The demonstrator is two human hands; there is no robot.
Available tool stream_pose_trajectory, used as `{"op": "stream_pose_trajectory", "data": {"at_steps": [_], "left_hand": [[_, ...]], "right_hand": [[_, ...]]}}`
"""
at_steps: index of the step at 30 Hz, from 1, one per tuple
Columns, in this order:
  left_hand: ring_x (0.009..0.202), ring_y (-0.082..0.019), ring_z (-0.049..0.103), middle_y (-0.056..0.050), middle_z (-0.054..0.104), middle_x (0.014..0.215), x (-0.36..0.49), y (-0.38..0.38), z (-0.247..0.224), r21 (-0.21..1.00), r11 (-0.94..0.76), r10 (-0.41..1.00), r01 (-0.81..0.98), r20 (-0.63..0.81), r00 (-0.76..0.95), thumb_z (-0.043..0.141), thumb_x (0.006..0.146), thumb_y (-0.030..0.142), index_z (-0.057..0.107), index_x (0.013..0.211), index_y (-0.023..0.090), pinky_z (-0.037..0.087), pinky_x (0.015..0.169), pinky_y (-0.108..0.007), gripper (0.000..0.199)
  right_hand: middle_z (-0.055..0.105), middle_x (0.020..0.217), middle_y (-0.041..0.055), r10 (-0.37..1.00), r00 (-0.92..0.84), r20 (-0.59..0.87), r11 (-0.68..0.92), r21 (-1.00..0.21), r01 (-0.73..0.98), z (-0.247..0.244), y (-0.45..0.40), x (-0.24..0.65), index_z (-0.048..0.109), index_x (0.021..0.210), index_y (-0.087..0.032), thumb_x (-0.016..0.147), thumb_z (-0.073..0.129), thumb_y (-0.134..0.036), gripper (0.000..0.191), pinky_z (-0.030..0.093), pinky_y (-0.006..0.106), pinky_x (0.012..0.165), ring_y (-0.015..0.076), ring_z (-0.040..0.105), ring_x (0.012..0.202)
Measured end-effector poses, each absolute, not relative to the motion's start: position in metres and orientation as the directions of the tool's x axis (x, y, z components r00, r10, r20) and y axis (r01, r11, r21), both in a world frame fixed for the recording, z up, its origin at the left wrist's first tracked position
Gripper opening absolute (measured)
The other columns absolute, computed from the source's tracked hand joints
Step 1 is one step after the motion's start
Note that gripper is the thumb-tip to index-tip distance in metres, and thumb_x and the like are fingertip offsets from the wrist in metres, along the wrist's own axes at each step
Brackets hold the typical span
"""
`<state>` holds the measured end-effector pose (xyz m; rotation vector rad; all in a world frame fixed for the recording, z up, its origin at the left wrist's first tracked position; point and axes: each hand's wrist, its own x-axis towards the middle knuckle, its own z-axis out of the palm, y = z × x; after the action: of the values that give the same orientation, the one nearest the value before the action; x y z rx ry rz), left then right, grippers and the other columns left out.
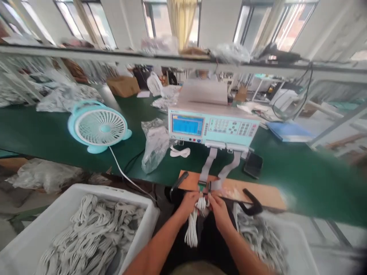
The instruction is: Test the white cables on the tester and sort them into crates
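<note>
The instrument (229,128) stands on the table (309,175); left of it sits a fan (100,128), a plastic bag (155,151) between them; right of it lies a folder (289,131); a board (266,194) lies before it; the cable bundle (192,229) is between the left hand (188,203) and right hand (219,210); a left bin (103,189) and right bin (299,238) hold cables (91,229).
</note>
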<state>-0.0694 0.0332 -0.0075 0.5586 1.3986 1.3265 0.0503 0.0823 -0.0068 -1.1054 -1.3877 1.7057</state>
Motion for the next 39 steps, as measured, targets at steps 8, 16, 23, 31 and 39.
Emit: {"op": "stream_pose_trajectory", "data": {"at_steps": [8,16,23,31,39], "left_hand": [[0.033,-0.006,0.040,0.005,0.046,0.045,-0.045,0.002,-0.008,0.868,0.331,0.878,-0.370,-0.427,-0.215,0.060,0.069,0.048,0.057,0.064,0.013,0.032,0.033,-0.019,0.036],[0.032,-0.010,0.046,0.009,0.037,0.041,-0.031,-0.020,-0.014,0.745,0.390,0.823,-0.541,-0.546,-0.158,0.046,0.074,0.062,0.057,0.081,0.014,0.034,0.036,-0.021,0.049],[0.047,-0.009,0.047,0.005,0.044,0.052,-0.005,-0.009,-0.007,0.883,0.350,0.863,-0.314,-0.434,-0.257,0.046,0.079,0.053,0.056,0.076,0.016,0.035,0.046,-0.020,0.038],[0.072,-0.011,0.053,0.000,0.057,0.079,-0.026,-0.029,0.010,0.936,0.250,0.918,-0.247,-0.310,-0.249,0.064,0.070,0.028,0.055,0.083,0.015,0.042,0.068,-0.023,0.020],[0.055,-0.008,0.048,0.003,0.053,0.062,-0.040,-0.009,0.007,0.933,0.211,0.883,-0.290,-0.309,-0.352,0.062,0.071,0.031,0.055,0.074,0.015,0.039,0.052,-0.018,0.017]], "right_hand": [[0.037,0.051,-0.0067,0.834,-0.493,-0.246,-0.263,-0.964,0.036,-0.001,0.059,0.068,0.045,0.058,-0.019,0.071,0.057,-0.046,0.033,0.026,0.022,0.047,0.0084,0.031,0.047],[0.052,0.063,0.0015,0.857,-0.474,-0.203,0.309,-0.533,0.788,0.011,0.087,0.202,0.056,0.064,-0.018,0.072,0.062,-0.034,0.019,0.032,0.026,0.056,0.0150,0.047,0.058],[0.057,0.080,0.0045,0.640,-0.765,-0.065,0.575,-0.620,0.534,0.018,0.031,0.137,0.058,0.087,-0.019,0.083,0.053,-0.032,0.015,0.039,0.026,0.063,0.0166,0.055,0.072],[0.055,0.074,0.0023,0.640,-0.763,0.087,0.508,-0.793,0.337,0.003,0.053,0.118,0.057,0.082,-0.019,0.088,0.042,-0.023,0.017,0.039,0.024,0.064,0.0137,0.052,0.069],[0.057,0.070,0.0013,0.855,-0.513,0.077,0.232,-0.942,0.244,-0.012,0.068,0.077,0.059,0.077,-0.018,0.084,0.047,-0.032,0.019,0.040,0.025,0.063,0.0147,0.051,0.067]]}}
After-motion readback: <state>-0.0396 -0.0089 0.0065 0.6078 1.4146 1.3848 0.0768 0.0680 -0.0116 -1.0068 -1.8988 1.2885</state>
